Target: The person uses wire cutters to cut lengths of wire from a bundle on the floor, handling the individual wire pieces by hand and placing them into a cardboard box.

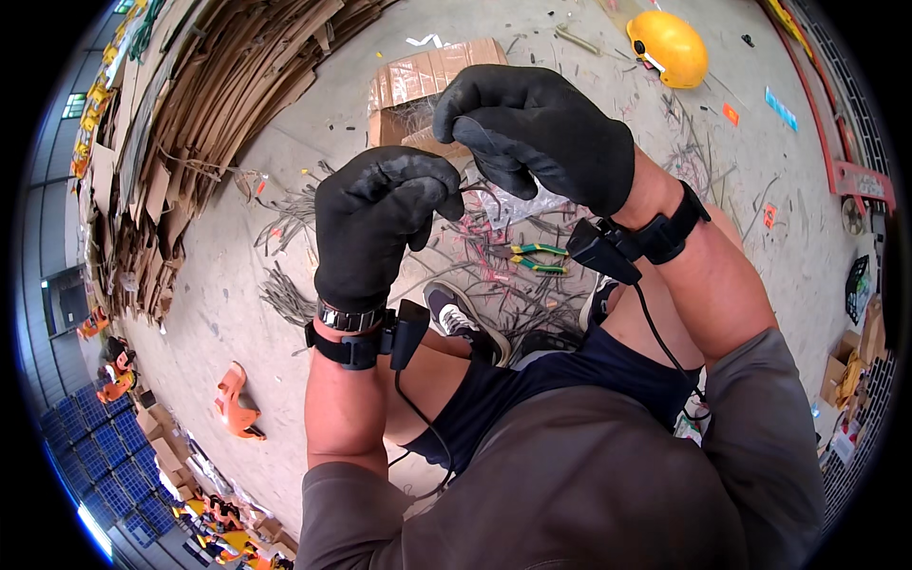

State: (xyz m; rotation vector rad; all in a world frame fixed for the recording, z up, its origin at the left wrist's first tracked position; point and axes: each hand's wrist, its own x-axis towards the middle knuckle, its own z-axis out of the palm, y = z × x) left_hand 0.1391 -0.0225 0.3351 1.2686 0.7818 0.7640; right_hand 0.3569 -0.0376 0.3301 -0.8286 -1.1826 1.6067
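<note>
My left hand, in a black work glove, is closed, with a thin dark wire sticking out at its fingertips. Higher up and to the right is my right hand, gloved the same way with curled fingers. Whether anything is inside its fingers is hidden. Below the hands, pliers with green and yellow handles lie on the floor among many cut dark wire pieces. A clear plastic bag lies partly behind my right hand. Past both hands, an open cardboard box holds a tangle of thin strands.
Flattened cardboard is stacked high at the left. A bundle of grey wires lies left of my shoe. A yellow plastic shell sits at the upper right, an orange plastic part at the lower left. A red metal frame stands right.
</note>
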